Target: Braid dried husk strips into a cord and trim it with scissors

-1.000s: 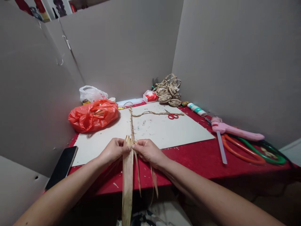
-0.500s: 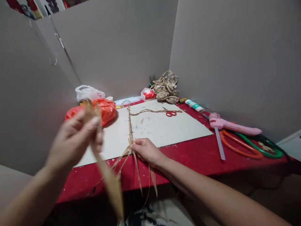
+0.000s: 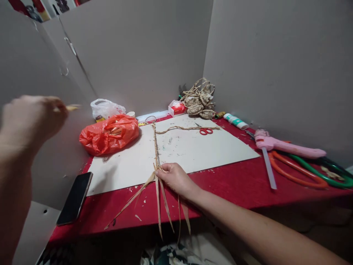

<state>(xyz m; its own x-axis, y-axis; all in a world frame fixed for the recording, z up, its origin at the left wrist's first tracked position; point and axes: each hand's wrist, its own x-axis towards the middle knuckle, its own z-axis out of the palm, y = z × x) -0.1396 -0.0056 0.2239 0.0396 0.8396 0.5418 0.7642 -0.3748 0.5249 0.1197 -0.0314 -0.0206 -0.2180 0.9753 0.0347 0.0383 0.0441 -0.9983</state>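
On the right of the middle, my right hand (image 3: 176,178) is closed, pinching the lower end of a braided straw cord (image 3: 156,143). Loose dried leaf strips (image 3: 158,206) fan out below those fingers and hang over the table's front edge. The cord runs up to a thin ring (image 3: 150,119) at the back of the white board. My left hand (image 3: 35,114) is raised at the far left, smeared by motion, with its fingers pinched. A pale tan tip of a dried leaf strip (image 3: 72,107) sticks out from them; the rest of it is hidden.
A red plastic bag (image 3: 110,136) and a phone (image 3: 75,198) lie left. Red-handled scissors (image 3: 206,131) rest on the white board (image 3: 190,151) by a second cord length. Coiled cords (image 3: 198,103) sit behind; a pink glue gun (image 3: 289,145) lies right on the red cloth.
My left hand has swung left and up with the strip, away from the cord, uncovering the red bag and the phone. My right hand keeps its pinch; the view has shifted slightly.
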